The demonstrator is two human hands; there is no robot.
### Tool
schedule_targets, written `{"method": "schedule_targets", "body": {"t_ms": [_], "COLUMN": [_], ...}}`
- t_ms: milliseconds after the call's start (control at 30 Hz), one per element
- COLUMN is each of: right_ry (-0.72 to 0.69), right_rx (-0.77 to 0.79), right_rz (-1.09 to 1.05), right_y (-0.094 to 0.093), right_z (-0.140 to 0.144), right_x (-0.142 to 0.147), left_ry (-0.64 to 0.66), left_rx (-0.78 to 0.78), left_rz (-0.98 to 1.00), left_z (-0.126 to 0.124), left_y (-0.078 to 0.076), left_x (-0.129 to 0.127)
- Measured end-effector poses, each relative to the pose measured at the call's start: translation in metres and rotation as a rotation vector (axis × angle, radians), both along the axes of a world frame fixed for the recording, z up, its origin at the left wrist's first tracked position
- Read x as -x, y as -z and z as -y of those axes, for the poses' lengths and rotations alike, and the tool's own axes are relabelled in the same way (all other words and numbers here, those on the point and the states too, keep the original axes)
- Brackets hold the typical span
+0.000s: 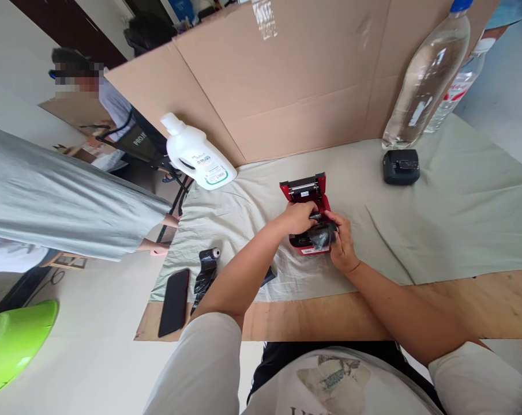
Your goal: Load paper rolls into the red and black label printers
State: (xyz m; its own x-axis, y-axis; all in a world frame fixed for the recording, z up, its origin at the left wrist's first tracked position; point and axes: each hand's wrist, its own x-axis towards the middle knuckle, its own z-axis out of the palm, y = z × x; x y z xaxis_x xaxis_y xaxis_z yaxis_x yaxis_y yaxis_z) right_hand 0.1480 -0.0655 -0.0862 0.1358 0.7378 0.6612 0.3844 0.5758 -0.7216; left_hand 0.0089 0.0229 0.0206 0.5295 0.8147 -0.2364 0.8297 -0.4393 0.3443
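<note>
A small red and black label printer (322,187) stands on the cloth before me, its lid raised. My left hand (300,218) reaches into the open top with fingers curled; what they grip inside is hidden. At the printer's right side, my right hand (344,246) holds the edge of a crinkled, shiny black film (322,236) between thumb and fingers. The film lies across the front of the opening. Left of my left forearm lies a roll of black ribbon (207,266) with a pale core, partly unwound.
A phone (174,302) lies at the table's front left. A white jug (202,155) stands at the back left, by a cardboard panel (295,98). Two clear bottles, one large (429,80), and a black box-shaped device (401,167) are at right. Other people are at left.
</note>
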Motion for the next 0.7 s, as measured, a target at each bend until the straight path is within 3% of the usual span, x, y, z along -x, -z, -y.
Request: {"method": "schedule_targets", "body": {"t_ms": [100, 200, 400, 500, 600, 700], "right_ry": [-0.002, -0.01, 0.018, 0.024, 0.031, 0.039], "right_rx": [-0.025, -0.044, -0.072, -0.083, -0.068, -0.071], "right_rz": [-0.002, -0.012, 0.05, 0.075, 0.079, 0.096], "right_y": [0.0, -0.001, 0.0, 0.002, 0.003, 0.003], "right_z": [-0.001, -0.002, -0.002, -0.002, -0.002, -0.002], "right_x": [0.001, 0.001, -0.001, -0.002, -0.002, -0.002], "left_ry": [0.041, 0.063, -0.068, -0.115, -0.165, -0.209], "left_rx": [-0.013, -0.031, -0.148, -0.3, -0.56, -0.745], "left_rz": [-0.116, -0.096, 0.065, 0.335, 0.603, 0.675], "left_z": [-0.005, -0.009, -0.002, 0.009, 0.014, 0.01], "left_y": [0.0, 0.004, 0.014, 0.016, 0.015, 0.014], "left_x": [-0.005, -0.006, -0.003, 0.003, 0.015, 0.027]}}
